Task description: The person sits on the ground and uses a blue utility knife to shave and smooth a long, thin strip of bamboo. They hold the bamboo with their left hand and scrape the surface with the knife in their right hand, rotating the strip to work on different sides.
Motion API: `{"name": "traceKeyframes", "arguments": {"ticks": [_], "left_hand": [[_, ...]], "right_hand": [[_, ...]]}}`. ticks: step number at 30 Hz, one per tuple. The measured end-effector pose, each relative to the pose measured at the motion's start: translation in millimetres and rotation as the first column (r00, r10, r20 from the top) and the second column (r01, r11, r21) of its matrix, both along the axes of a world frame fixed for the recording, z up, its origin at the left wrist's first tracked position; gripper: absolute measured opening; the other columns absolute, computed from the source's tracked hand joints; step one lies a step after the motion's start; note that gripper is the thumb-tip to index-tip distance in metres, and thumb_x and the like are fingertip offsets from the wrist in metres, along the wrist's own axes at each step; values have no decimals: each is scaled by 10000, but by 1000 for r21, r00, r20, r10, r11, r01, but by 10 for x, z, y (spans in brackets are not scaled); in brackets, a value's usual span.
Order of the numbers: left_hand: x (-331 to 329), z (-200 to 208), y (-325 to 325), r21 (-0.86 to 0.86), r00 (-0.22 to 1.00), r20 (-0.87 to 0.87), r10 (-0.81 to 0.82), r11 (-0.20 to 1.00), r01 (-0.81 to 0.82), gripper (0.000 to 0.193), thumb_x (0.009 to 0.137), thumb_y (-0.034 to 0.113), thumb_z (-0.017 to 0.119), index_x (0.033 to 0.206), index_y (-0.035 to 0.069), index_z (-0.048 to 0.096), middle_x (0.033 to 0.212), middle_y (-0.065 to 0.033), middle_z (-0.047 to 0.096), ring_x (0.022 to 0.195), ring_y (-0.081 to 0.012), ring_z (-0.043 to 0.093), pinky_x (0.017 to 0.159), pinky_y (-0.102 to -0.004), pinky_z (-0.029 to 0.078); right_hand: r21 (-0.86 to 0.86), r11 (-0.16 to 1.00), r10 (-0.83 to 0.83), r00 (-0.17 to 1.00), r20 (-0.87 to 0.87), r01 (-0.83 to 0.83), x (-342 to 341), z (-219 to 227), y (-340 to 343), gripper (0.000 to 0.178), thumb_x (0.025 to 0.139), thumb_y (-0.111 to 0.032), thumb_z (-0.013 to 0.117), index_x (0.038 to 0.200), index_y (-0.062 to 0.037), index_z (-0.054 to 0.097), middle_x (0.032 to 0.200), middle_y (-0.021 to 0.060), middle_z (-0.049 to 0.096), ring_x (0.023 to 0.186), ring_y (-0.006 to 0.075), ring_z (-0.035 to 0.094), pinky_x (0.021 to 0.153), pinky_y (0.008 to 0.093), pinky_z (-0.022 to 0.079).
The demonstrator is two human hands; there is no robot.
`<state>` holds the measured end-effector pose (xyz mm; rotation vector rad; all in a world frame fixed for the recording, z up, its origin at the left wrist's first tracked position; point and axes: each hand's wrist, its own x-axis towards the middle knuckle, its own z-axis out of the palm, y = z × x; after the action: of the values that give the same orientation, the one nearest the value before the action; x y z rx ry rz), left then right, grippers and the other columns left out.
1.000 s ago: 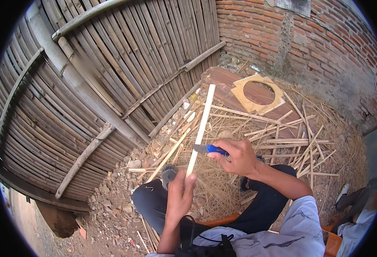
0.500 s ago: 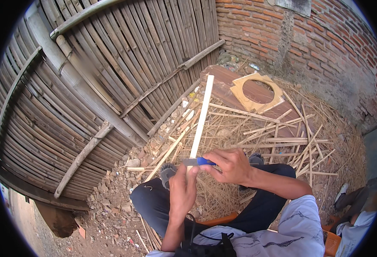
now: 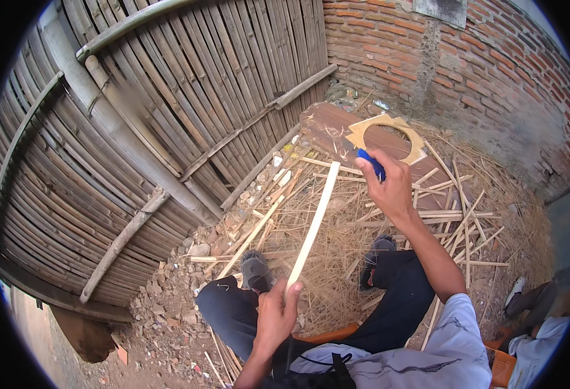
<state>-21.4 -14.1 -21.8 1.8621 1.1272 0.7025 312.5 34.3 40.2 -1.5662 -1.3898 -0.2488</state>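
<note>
My left hand [image 3: 275, 319] grips the near end of a long pale bamboo strip [image 3: 314, 222] that slants up and away from me. My right hand [image 3: 386, 185] is raised beyond the strip's far end, closed on a blue-handled knife [image 3: 370, 163]; the blade is hidden behind the hand. The knife is off the strip, a little to its right. My legs in dark trousers and two dark shoes [image 3: 254, 268] are below the strip.
A woven bamboo fence [image 3: 142, 123] fills the left. A brick wall [image 3: 466, 65] stands behind. A brown board [image 3: 337, 126] with a yellowish ring-shaped cutout [image 3: 388, 133] lies ahead. Bamboo slivers and shavings [image 3: 460, 214] cover the ground; rubble [image 3: 174, 298] lies at left.
My right hand with the knife has swept from low on the strip near my left hand up and past its far end. The left hand kept its hold.
</note>
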Motion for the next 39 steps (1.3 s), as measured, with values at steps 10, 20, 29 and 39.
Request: {"name": "traceKeyframes", "arguments": {"ticks": [10, 20, 29, 39], "left_hand": [[0, -41, 205, 37, 993, 100, 63, 997, -67, 319, 1145, 241, 644, 947, -7, 619, 632, -58, 552, 544, -125, 495, 523, -328, 392], [297, 190, 272, 67, 986, 157, 60, 995, -72, 289, 1161, 248, 601, 1186, -37, 639, 681, -169, 604, 555, -238, 565, 563, -415, 443], [333, 228, 280, 52, 977, 195, 85, 994, -96, 316, 1177, 247, 567, 1124, -44, 678, 670, -111, 591, 577, -169, 533, 561, -393, 440], [208, 142, 250, -97, 979, 184, 88, 993, -71, 399, 1179, 285, 570, 911, -6, 618, 644, -21, 533, 598, -90, 489, 552, -331, 419]], "right_hand": [[-36, 934, 355, 934, 35, -354, -521, -331, -194, 310, 1036, -348, 775, 1116, -50, 758, 887, 106, 797, 677, 246, 764, 578, 364, 577], [-158, 851, 524, 831, 185, -501, -935, -533, -360, 243, 984, -275, 809, 1092, -65, 753, 881, 85, 765, 678, 278, 755, 573, 384, 591], [-84, 879, 475, 850, 228, -469, -982, -521, -360, 274, 1017, -366, 777, 1085, -106, 725, 836, 58, 733, 630, 247, 736, 515, 370, 559], [-6, 926, 370, 905, 212, -377, -769, -388, -266, 268, 1008, -319, 803, 1149, -96, 762, 850, 84, 765, 646, 234, 753, 556, 360, 572]]}}
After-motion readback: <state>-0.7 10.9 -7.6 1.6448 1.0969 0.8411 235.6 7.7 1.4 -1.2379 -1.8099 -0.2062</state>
